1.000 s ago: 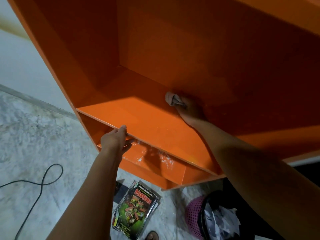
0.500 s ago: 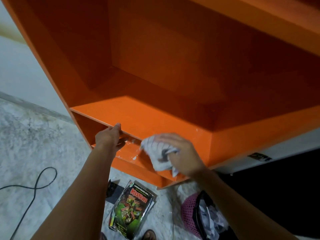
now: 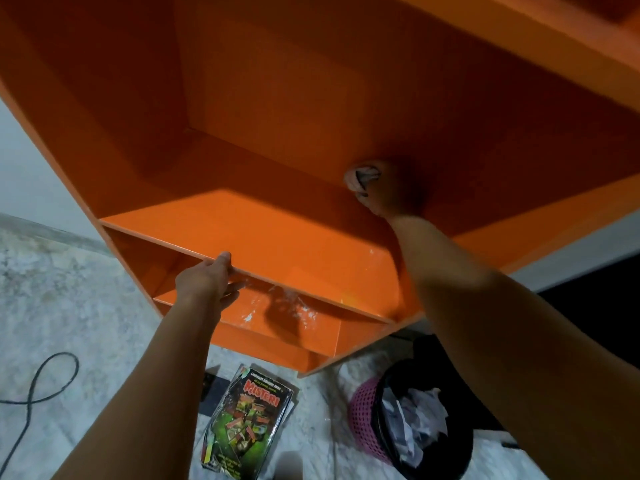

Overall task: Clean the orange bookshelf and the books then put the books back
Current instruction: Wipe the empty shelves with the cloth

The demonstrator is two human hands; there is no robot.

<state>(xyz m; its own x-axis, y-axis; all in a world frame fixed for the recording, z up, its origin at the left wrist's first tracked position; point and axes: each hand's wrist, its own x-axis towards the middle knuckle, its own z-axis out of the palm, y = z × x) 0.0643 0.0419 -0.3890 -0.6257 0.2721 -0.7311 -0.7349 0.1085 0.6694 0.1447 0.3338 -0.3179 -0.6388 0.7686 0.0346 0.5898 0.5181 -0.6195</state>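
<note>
**A:** What is seen around the shelf from the head camera?

**B:** A glossy orange laminate bookshelf [image 3: 277,98] is seen from above, spread from nine round to three o'clock. On the mottled grey stone floor [image 3: 69,306] below it, a green-and-black paperback [image 3: 246,420] titled "MISTERI" is laid at six o'clock, outside the shelf. A flat dark object [image 3: 211,386] is set just beside it, at ten o'clock of the cover. A pink perforated plastic basket [image 3: 360,410] lined with a black bag is placed at five o'clock, and crumpled white paper [image 3: 415,420] is held in it. A looped black cable [image 3: 38,386] is laid at eight o'clock.

**A:** Is anything blocked?

**B:** The right end of the middle board [image 3: 277,244] is covered by the right forearm [image 3: 450,289], which is stretched across the open compartment. White smears [image 3: 298,306] are seen on the lower board [image 3: 277,327], at four o'clock of the left hand [image 3: 207,282].

**A:** How are the hands held?

**B:** The front edge of the middle board is grasped by the left hand, one digit over the top and the rest beneath. A crumpled white cloth [image 3: 363,176] is clenched in the right hand [image 3: 391,192] and pressed at the back of the compartment, at one o'clock of centre.

**A:** What is changed?

**B:** Half a second ago the cloth was held at the board's front edge, just beside the left hand. It has since been carried deep inside. The left hand has been kept on the same edge.
</note>
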